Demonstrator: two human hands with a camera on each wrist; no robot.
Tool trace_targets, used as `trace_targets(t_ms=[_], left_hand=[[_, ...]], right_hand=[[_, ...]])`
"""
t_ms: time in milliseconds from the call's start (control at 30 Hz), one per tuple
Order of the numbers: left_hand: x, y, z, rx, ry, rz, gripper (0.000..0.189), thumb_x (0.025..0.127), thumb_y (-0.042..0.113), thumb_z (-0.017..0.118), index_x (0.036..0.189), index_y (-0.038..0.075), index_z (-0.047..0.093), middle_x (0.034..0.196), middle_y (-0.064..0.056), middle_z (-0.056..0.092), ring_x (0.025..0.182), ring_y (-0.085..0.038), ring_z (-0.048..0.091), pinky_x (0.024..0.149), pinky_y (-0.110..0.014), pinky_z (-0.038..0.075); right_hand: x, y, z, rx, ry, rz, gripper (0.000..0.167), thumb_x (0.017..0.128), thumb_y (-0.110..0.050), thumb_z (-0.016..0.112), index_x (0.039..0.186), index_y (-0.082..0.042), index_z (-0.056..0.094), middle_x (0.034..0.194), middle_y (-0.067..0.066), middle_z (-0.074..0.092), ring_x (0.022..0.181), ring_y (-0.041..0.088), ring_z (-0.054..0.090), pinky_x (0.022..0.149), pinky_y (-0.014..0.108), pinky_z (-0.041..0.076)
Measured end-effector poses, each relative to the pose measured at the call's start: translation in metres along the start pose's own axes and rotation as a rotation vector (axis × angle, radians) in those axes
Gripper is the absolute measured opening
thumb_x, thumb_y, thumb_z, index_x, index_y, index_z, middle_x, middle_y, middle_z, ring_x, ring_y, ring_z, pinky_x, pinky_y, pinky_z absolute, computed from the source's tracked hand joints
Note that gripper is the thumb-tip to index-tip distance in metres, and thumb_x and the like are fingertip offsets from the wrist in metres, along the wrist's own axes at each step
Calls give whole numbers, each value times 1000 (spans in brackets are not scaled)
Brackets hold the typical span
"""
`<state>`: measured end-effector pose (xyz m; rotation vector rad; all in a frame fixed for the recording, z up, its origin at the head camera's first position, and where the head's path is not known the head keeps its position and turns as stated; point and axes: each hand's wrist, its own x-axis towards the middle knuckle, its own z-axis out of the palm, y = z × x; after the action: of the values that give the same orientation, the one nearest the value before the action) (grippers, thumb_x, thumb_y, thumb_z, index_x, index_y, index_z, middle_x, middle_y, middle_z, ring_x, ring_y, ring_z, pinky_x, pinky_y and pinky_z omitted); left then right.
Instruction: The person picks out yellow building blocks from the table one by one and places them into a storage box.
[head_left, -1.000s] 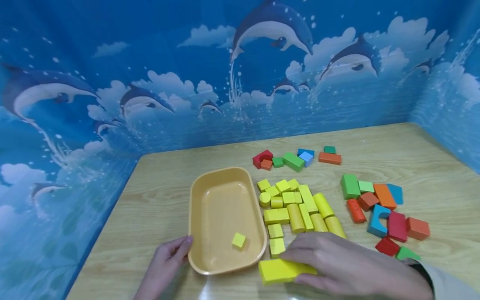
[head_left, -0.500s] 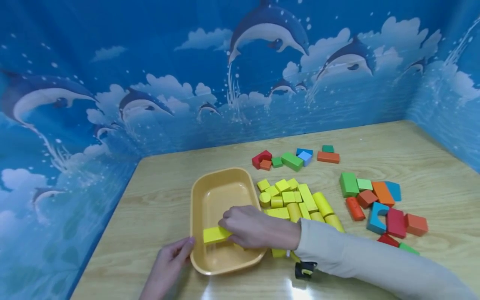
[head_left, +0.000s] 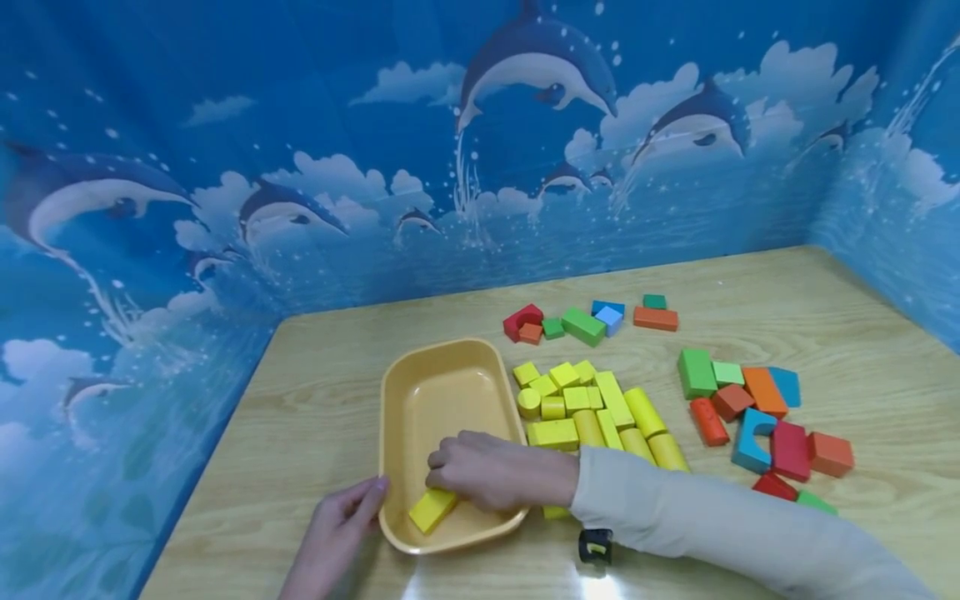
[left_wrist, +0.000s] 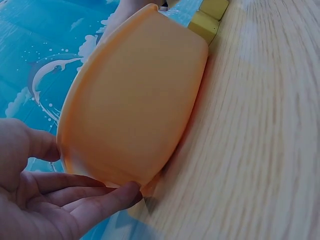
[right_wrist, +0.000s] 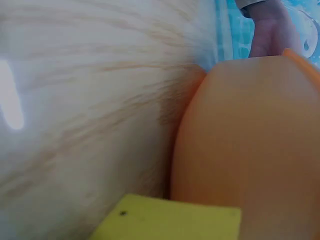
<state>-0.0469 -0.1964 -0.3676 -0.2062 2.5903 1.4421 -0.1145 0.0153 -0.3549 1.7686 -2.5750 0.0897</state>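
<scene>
In the head view, a tan plastic tray (head_left: pixel 442 404) sits on the table. My left hand (head_left: pixel 336 527) holds its near left edge. The left wrist view shows the thumb at the rim and the fingers (left_wrist: pixel 107 202) against the outer wall (left_wrist: pixel 135 100). My right hand (head_left: pixel 480 468) reaches inside the tray with fingers curled on a long yellow block (head_left: pixel 432 510), which lies slanted near the tray's bottom. How the fingertips grip it is hidden. Right of the tray lies a cluster of yellow blocks (head_left: pixel 553 434), partly covered by my right sleeve (head_left: pixel 652 496).
Red, green and blue blocks (head_left: pixel 583 326) lie in a row at the back. More mixed blocks (head_left: pixel 790 450) lie on the right. A dolphin-printed backdrop (head_left: pixel 360 233) stands behind the wooden table (head_left: pixel 315 375). A yellow block (right_wrist: pixel 175 220) shows beside the tray in the right wrist view.
My right hand has carried the long yellow block from the table leftward into the tray, then lower and turned it slantwise. The small yellow cube in the tray is now hidden. My left hand stays put.
</scene>
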Motion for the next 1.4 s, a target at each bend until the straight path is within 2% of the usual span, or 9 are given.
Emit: trace_targets(t_ms=[200, 433, 533, 633, 767, 867, 1000, 1100, 1400], left_hand=[[0, -1, 1, 17, 1, -10, 45, 102, 27, 50, 125, -10, 56, 124, -27, 60, 102, -30, 66, 81, -37, 59], [-2, -2, 1, -6, 11, 23, 44, 101, 26, 51, 124, -11, 56, 122, -27, 61, 100, -29, 67, 79, -33, 59], [-2, -2, 1, -13, 12, 24, 44, 102, 26, 51, 124, -12, 57, 122, -27, 61, 101, -30, 67, 79, -34, 59], [-2, -3, 1, -25, 13, 25, 44, 102, 26, 50, 123, -12, 57, 121, -28, 61, 103, -31, 66, 80, -34, 59], [-2, -3, 2, -35, 10, 21, 45, 102, 26, 50, 124, -13, 56, 122, -28, 61, 102, -30, 66, 79, -32, 59], [-1, -2, 2, -43, 7, 10, 48, 102, 28, 49, 125, -14, 54, 124, -29, 59, 102, -31, 66, 79, -32, 59], [-1, -2, 1, -53, 4, -2, 49, 102, 28, 49, 125, -15, 53, 126, -31, 57, 104, -33, 66, 80, -32, 59], [-2, -2, 1, -48, 5, -13, 50, 102, 30, 50, 126, -14, 54, 126, -29, 57, 107, -33, 64, 80, -32, 59], [-1, -1, 2, -51, 9, -19, 49, 101, 30, 52, 125, -12, 56, 125, -29, 58, 105, -32, 65, 80, -31, 59]], right_hand=[[-9, -2, -1, 85, -34, -33, 17, 78, -11, 74, 93, -20, 70, 80, -12, 55, 68, 0, 47, 56, 9, 38], [-15, -2, -5, 136, -107, 4, 28, 84, -35, 74, 108, -22, 70, 88, -11, 63, 73, -2, 53, 59, 10, 44], [-18, 0, -7, 116, -62, 24, 30, 86, -40, 71, 109, -22, 70, 87, -11, 63, 74, 0, 53, 62, 12, 44], [-29, 6, -15, 157, 75, 76, 28, 89, -36, 70, 109, -18, 70, 91, -6, 65, 80, 4, 57, 69, 15, 47], [-62, 22, -33, 231, 304, 253, 24, 88, -21, 73, 109, -10, 69, 99, 2, 68, 86, 12, 62, 73, 20, 53], [-96, 36, -40, 209, 375, 480, 24, 84, -14, 76, 106, -8, 69, 97, 5, 69, 82, 16, 64, 65, 23, 56], [-142, 57, -36, 167, 331, 781, 25, 83, -8, 75, 106, -3, 66, 89, 7, 66, 68, 15, 59, 50, 23, 50], [-169, 69, -24, 216, 262, 923, 27, 85, -9, 71, 109, 0, 61, 80, 6, 61, 58, 14, 50, 45, 24, 42], [-185, 73, -5, 433, 158, 1030, 45, 89, -19, 68, 123, 4, 50, 70, 2, 55, 53, 13, 46, 47, 25, 40]])
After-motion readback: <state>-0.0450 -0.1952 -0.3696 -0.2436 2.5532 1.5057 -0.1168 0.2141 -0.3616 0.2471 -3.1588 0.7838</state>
